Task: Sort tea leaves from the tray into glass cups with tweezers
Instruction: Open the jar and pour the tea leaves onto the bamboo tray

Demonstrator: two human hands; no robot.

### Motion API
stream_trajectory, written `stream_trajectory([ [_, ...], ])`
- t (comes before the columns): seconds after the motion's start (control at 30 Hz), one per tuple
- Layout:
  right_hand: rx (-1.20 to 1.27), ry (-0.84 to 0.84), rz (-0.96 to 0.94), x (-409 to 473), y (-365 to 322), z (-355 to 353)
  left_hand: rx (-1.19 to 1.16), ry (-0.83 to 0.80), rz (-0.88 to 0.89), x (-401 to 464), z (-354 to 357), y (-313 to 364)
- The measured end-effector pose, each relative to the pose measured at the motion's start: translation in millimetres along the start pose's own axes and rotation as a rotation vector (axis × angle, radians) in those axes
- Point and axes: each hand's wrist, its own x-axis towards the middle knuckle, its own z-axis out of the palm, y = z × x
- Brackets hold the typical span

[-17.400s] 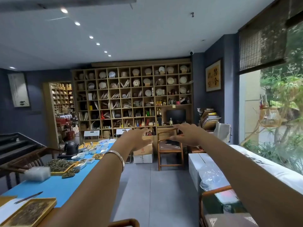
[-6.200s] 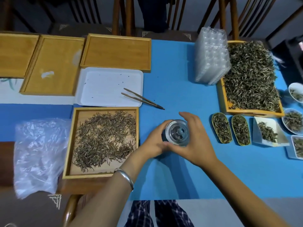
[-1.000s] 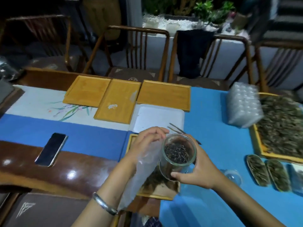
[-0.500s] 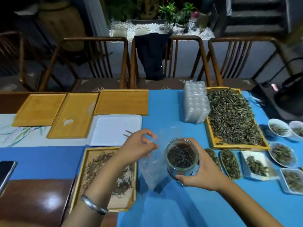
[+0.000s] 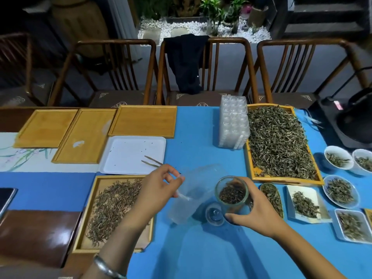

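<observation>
The right hand (image 5: 259, 214) wraps its fingers round a glass cup (image 5: 231, 193) that has dark tea leaves inside. The cup is tipped a little toward the left hand. Just below the cup, by the right thumb, a small glass lid (image 5: 215, 214) lies on the blue table (image 5: 201, 254).

The left hand (image 5: 156, 192) pinches the top edge of a clear plastic bag (image 5: 191, 192) between thumb and finger. The bag hangs down between the two hands, close to the cup.

Under the left wrist sits a wooden tray (image 5: 84, 236) with thin brown tea leaves (image 5: 112, 206) spread in it. Just past the left hand is a white tray (image 5: 128, 156), and the tweezers (image 5: 152, 161) lie on its edge, their tips hidden behind the fingers.

Beyond the right hand is a big tray of green tea (image 5: 275, 141), with a stack of clear plastic boxes (image 5: 233, 123) touching its left side. To the right of the right hand are small dishes of tea (image 5: 340, 191). A silver bracelet (image 5: 106, 267) is on the left wrist.
</observation>
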Motion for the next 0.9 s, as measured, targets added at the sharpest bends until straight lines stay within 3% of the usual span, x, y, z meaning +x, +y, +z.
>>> stream_trajectory([
  [0.5, -0.07, 0.148, -0.143, 4, -55, -11, 0.111, -0.071, 0.173, -4, 20, -7],
  [0.9, -0.524, -0.05, 0.02, 15, -42, 5, 0.105, -0.006, 0.194, -8, 22, -7],
])
